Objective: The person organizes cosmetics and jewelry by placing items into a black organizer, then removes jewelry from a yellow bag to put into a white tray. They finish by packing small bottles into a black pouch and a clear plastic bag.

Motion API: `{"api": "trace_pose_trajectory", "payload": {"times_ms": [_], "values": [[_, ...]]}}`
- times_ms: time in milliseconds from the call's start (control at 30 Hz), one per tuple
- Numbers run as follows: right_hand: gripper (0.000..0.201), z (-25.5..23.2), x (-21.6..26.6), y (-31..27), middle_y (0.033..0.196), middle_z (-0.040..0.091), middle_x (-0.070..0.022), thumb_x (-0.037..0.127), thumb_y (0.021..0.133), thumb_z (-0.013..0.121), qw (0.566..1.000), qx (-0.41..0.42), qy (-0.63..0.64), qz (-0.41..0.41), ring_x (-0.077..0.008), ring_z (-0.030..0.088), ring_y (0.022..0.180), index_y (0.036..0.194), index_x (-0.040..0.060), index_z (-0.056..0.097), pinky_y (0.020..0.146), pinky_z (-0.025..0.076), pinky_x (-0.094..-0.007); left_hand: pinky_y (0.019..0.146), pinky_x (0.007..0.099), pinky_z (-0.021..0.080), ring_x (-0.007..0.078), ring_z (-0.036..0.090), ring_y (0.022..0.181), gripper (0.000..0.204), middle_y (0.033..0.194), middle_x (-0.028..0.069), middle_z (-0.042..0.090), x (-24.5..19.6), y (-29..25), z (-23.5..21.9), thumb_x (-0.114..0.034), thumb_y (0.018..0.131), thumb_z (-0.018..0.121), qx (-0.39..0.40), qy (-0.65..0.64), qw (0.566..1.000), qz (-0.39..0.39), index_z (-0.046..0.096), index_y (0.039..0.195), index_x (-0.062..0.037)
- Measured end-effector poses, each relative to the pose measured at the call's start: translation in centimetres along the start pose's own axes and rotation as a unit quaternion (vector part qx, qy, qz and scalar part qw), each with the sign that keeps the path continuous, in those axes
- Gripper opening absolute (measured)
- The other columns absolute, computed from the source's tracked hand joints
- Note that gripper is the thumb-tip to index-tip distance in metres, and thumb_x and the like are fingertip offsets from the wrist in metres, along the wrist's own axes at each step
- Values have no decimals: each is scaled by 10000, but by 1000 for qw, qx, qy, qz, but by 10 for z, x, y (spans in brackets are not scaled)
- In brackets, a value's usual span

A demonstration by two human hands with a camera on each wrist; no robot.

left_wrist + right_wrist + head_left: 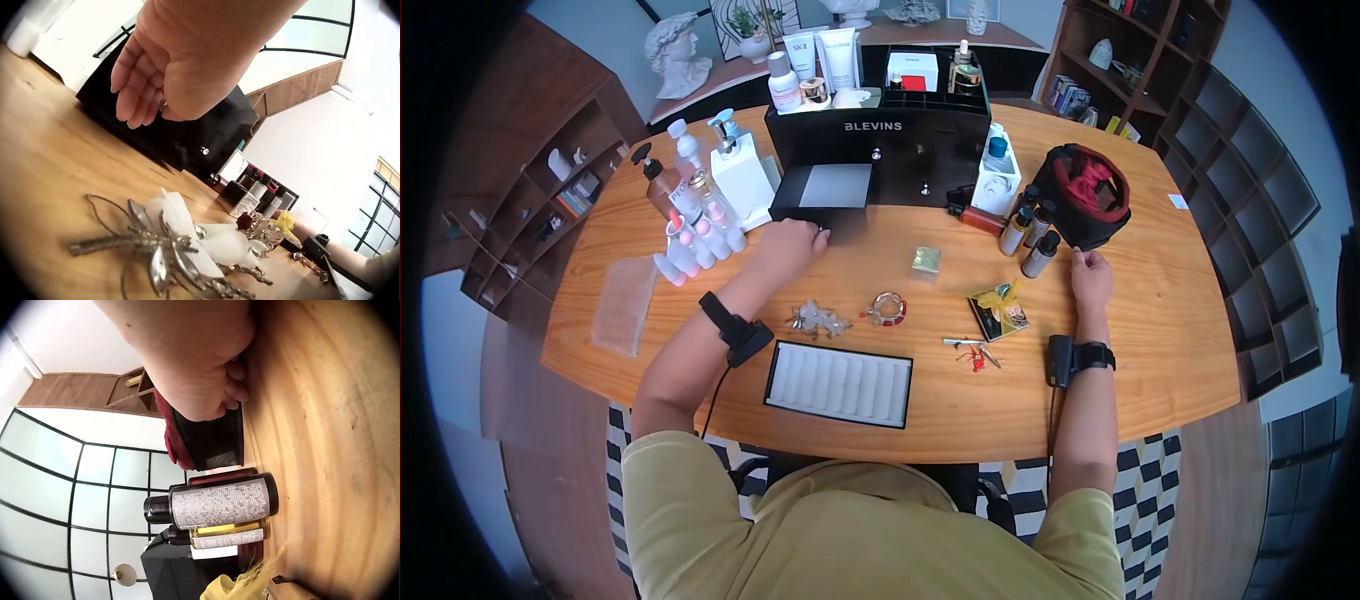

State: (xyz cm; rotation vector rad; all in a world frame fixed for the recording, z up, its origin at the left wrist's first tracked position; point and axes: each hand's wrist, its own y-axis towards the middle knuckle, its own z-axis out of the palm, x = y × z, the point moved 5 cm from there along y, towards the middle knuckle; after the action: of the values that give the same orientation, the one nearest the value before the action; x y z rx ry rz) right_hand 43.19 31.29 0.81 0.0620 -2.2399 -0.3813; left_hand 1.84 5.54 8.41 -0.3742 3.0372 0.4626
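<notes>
My left hand (790,245) is at the front of the pulled-out black drawer (825,215), pinching its small knob between thumb and forefinger. The left wrist view shows this hand (178,69) with the other fingers loosely bent beside the black drawer front. A pale grey insert (836,186) lies inside the drawer. My right hand (1092,282) rests on the table just in front of the black and red bag (1083,222). Seen from the right wrist, the hand (194,362) has loosely curled fingers with nothing visible in them; some fingers are hidden.
Several bottles (700,205) stand left of the black cabinet (930,150), and dark-capped bottles (1040,254) at right. Nearer lie hair ornaments (818,320), bracelets (887,309), a small clear box (926,262), a yellow-ribboned box (1000,312), small jewellery (977,357) and a white slotted tray (838,384).
</notes>
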Motion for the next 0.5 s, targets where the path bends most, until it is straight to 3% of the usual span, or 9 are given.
{"api": "trace_pose_trajectory", "payload": {"times_ms": [133,233,500], "values": [[301,-2,0,0,670,633,-66,358,860,620,999,21,-11,23,-221,609,649,769,74,654,629,463,-340,608,463,508,379,624,648,369,663,200,628,-3,-9,1,-301,903,534,14,-6,1000,-3,667,700,-24],[321,-3,3,-2,593,591,-50,333,860,629,1000,5,-1,0,-158,557,570,718,45,628,592,445,-314,609,463,506,379,623,650,369,661,200,626,0,-11,7,-298,908,529,13,-10,1000,-2,666,702,-24],[318,-2,2,-2,588,581,-47,327,862,627,1000,6,4,8,-159,548,566,718,43,625,591,439,-313,625,464,504,380,623,669,380,680,201,631,2,-13,9,-320,920,526,8,-23,1000,-19,663,721,-26]]}}
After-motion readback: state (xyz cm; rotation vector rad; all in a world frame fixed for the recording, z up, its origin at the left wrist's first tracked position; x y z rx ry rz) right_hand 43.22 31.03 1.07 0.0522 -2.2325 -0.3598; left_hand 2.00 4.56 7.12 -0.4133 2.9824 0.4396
